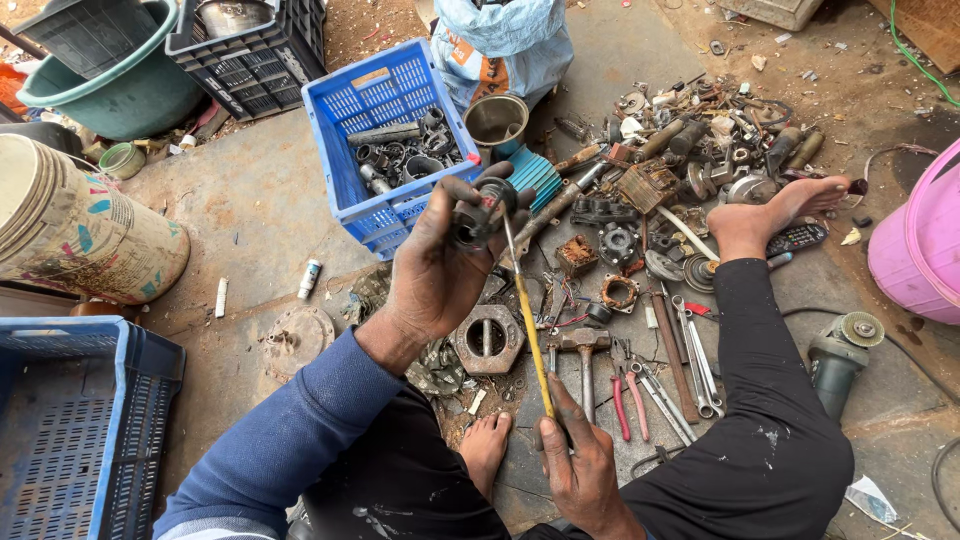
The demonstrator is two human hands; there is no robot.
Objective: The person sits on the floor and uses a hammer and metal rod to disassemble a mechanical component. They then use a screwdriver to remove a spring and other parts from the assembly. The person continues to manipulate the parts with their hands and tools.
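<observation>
The left hand (440, 270) is closing its fingers around a small dark round metal part (478, 215), holding it up just in front of the blue crate (385, 150). The right hand (580, 465) is gripping the lower end of a long yellow-handled tool (528, 320), whose thin tip is reaching into that part. Done well, this probably calls for the left hand steadying the part while the right is keeping the shaft in line with the opening, pressing without prying sideways. On the concrete floor below the crate a hexagonal metal flange (487, 340) and a hammer (585, 350) are lying, with pliers (622, 395) and spanners (695, 355) beside them. The tool's tip is hiding behind the fingers, the part's exact kind is hard to make out, and the scrap pile (690, 150) right of the crate is blurring into tangle.
</observation>
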